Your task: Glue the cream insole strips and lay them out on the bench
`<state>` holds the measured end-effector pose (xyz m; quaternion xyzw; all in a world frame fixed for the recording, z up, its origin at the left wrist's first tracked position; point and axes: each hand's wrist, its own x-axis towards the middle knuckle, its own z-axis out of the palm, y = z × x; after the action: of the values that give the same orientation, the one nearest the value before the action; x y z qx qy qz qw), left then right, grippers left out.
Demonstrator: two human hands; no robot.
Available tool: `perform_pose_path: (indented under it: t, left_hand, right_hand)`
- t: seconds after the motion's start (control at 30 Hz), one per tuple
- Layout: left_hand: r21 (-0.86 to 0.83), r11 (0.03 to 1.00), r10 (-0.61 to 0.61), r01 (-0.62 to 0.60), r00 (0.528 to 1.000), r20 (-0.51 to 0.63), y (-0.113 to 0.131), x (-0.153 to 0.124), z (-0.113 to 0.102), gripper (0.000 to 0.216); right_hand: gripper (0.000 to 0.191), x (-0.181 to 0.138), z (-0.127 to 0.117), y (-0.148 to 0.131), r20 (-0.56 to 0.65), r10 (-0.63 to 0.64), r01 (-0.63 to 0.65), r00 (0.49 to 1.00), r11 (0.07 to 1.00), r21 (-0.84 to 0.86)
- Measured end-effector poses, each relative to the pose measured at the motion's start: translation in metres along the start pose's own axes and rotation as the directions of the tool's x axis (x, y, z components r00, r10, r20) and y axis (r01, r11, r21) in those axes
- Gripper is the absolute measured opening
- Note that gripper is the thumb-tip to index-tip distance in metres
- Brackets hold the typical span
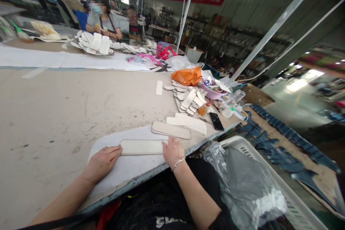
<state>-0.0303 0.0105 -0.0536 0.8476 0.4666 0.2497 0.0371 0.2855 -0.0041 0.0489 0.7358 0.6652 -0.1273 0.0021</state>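
Note:
A long white strip with rounded corners [144, 147] lies level in front of me, over a white sheet [99, 151] at the table's near edge. My left hand [105, 160] has its fingers pressed together on the strip's left end; its thumb is hidden. At the other end, my right hand [174, 152] grips the strip with the thumb on top, and its fingers are partly hidden. Just beyond it lies a small stack of beige strips [171, 130]. More white strips [187, 122] rest behind that stack to the right.
A pile of white pieces [188, 99], an orange bag [187, 76], a pink basin [212, 93], a glue bottle [204, 108] and a phone [216, 121] stand at the right. Below the table edge is a white crate [242, 142] with grey plastic. Across the table sits a co-worker [104, 21].

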Motion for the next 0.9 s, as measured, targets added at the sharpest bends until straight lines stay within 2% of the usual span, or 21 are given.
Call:
perform_pose_path:
  t: [0.03,0.07,0.13,0.17,0.27,0.37,0.5,0.6,0.77,0.9]
  left_hand:
    - [0.001,1.000,0.007,-0.007,1.000,-0.009,-0.001,-0.001,0.001,0.032]
    - [0.003,1.000,0.018,-0.018,1.000,-0.016,-0.002,-0.001,0.002,0.032]
    - [0.010,0.999,0.040,-0.040,0.999,-0.021,-0.006,-0.002,0.004,0.032]
    - [0.015,0.998,0.054,-0.053,0.998,-0.020,-0.008,-0.002,0.005,0.032]
    - [0.030,0.994,0.101,-0.101,0.995,-0.026,-0.012,-0.002,0.005,0.033]
    - [0.037,0.994,0.103,-0.102,0.994,-0.033,-0.014,-0.003,0.006,0.033]
    - [0.026,0.997,0.071,-0.071,0.997,-0.013,-0.014,-0.004,0.009,0.033]
    - [0.032,0.996,0.079,-0.079,0.997,-0.014,-0.015,-0.004,0.010,0.033]
    - [0.070,0.985,0.158,-0.155,0.987,-0.028,-0.022,-0.003,0.009,0.033]
    - [0.097,0.979,0.180,-0.180,0.984,0.012,-0.034,-0.006,0.017,0.030]
  right_hand:
    - [0.056,-0.004,0.006,-0.016,-0.033,-0.077,0.077,0.996,0.997,0.016]
    - [0.064,-0.007,0.015,-0.033,-0.080,-0.260,0.264,0.962,0.963,0.051]
    - [0.069,-0.010,0.038,-0.065,-0.113,-0.536,0.547,0.836,0.831,0.101]
    - [0.071,-0.009,0.050,-0.078,-0.109,-0.605,0.615,0.788,0.780,0.117]
    - [0.077,-0.005,0.076,-0.090,-0.063,-0.637,0.638,0.769,0.757,0.140]
    - [0.077,-0.001,0.078,-0.059,0.005,-0.610,0.603,0.792,0.785,0.140]
    - [0.080,-0.002,0.061,0.010,0.017,-0.451,0.446,0.892,0.887,0.119]
    - [0.082,-0.006,0.055,0.040,0.010,-0.348,0.344,0.938,0.932,0.116]
    - [0.080,-0.011,0.060,0.039,-0.036,-0.270,0.272,0.962,0.942,0.199]
    - [0.066,0.001,0.058,0.033,-0.137,-0.079,0.118,0.987,0.946,0.302]
